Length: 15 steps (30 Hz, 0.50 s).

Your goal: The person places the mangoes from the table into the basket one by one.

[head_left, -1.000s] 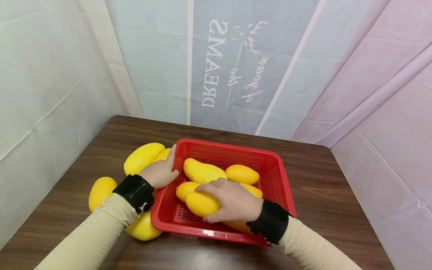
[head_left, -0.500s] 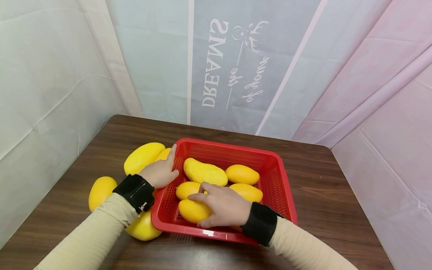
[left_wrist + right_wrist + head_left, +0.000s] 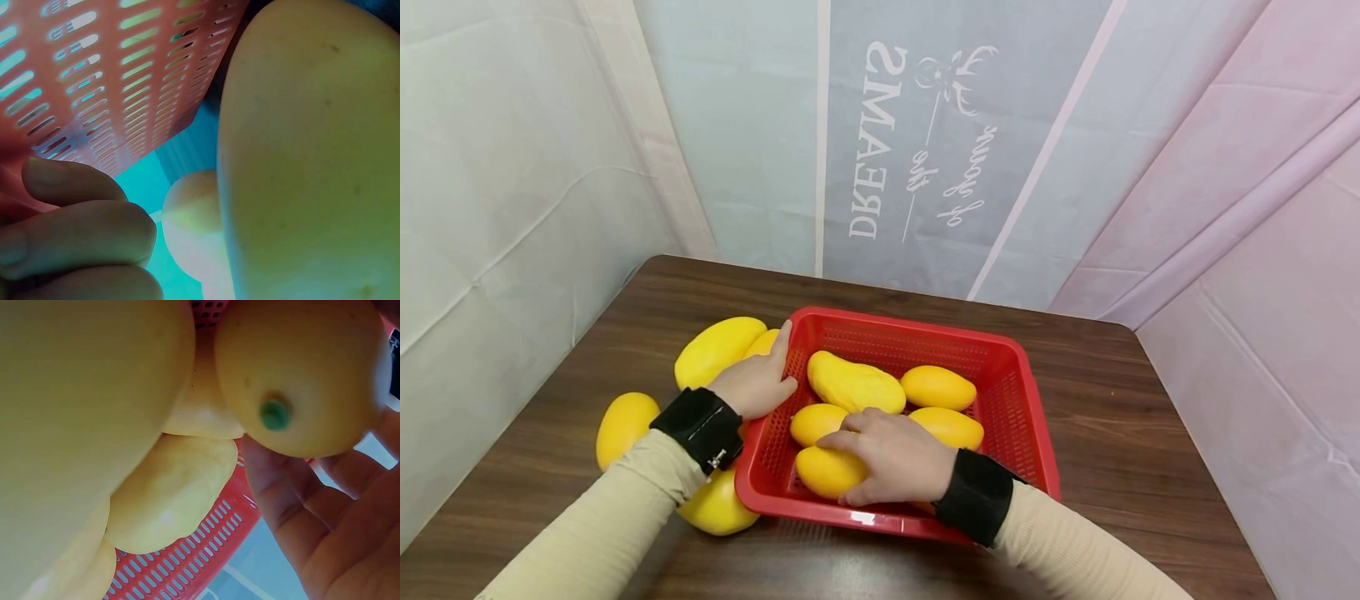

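My left hand (image 3: 752, 386) holds the left rim of a red perforated basket (image 3: 910, 324), thumb on the inner side. In the left wrist view its fingers (image 3: 81, 234) are curled beside the basket's outer wall. Inside the basket, near the front, my right hand (image 3: 906, 458) grips a yellow mango (image 3: 831, 472). The right wrist view shows this mango's green stem end (image 3: 275, 414), with fingers around its side. Around it in the basket lie a lumpy, longer yellow fruit (image 3: 856, 383) and several mangoes (image 3: 938, 387). Another yellow fruit is mostly hidden under the right hand.
Left of the basket, several yellow fruits lie on the brown wooden table (image 3: 1135, 450): a large one (image 3: 715, 354) at the back, one (image 3: 627, 427) far left, one (image 3: 721, 507) in front. Fabric sheets (image 3: 745, 142) close off the back and both sides.
My right hand has lowered the mango towards the basket's front and a little left, uncovering another mango to the right. In the last half second it hardly moved. The left hand stayed put.
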Each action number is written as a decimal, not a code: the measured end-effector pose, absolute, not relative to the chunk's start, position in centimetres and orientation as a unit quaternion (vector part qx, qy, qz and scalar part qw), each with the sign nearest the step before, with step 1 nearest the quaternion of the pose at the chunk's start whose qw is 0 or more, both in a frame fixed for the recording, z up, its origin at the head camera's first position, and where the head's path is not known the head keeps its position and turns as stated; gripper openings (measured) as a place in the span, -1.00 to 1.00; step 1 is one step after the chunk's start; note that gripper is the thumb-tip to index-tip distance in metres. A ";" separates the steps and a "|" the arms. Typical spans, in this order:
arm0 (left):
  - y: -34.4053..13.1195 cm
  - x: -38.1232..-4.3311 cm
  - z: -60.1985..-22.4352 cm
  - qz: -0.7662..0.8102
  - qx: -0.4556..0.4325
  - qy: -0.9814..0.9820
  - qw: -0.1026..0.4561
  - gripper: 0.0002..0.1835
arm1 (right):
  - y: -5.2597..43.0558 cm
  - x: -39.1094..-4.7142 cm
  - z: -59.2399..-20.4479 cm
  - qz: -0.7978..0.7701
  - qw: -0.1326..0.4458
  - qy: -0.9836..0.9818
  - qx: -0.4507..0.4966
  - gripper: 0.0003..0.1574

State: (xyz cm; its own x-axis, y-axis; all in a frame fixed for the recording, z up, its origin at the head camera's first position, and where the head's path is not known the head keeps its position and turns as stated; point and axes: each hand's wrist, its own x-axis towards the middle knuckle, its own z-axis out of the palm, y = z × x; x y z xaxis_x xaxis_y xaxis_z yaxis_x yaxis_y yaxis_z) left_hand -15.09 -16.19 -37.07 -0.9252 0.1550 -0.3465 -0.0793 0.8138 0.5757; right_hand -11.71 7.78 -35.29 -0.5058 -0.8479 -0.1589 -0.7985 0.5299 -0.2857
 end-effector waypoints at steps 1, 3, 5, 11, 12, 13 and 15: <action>-16.2 -15.1 -37.0 0.305 0.020 0.932 0.193 0.02 | 7.8 -11.7 -35.3 -0.089 0.142 0.863 -0.478 -0.22; -16.2 -15.1 -37.0 0.305 0.019 0.932 0.194 0.02 | 7.9 -11.7 -35.3 -0.090 0.145 0.861 -0.479 -0.23; -16.2 -15.1 -37.0 0.306 0.019 0.932 0.194 0.02 | 7.9 -11.7 -35.4 -0.092 0.147 0.861 -0.479 -0.23; -16.3 -15.1 -37.2 0.307 0.021 0.932 0.192 0.02 | 7.8 -11.8 -35.3 -0.102 0.155 0.857 -0.481 -0.23; -16.3 -15.1 -37.2 0.307 0.021 0.932 0.191 0.02 | 7.8 -11.8 -35.3 -0.103 0.155 0.856 -0.482 -0.22; -16.3 -15.1 -37.2 0.306 0.022 0.933 0.190 0.02 | 7.8 -11.8 -35.3 -0.103 0.156 0.856 -0.482 -0.22; -16.3 -15.1 -37.2 0.306 0.022 0.933 0.189 0.02 | 7.8 -11.8 -35.3 -0.104 0.156 0.856 -0.482 -0.21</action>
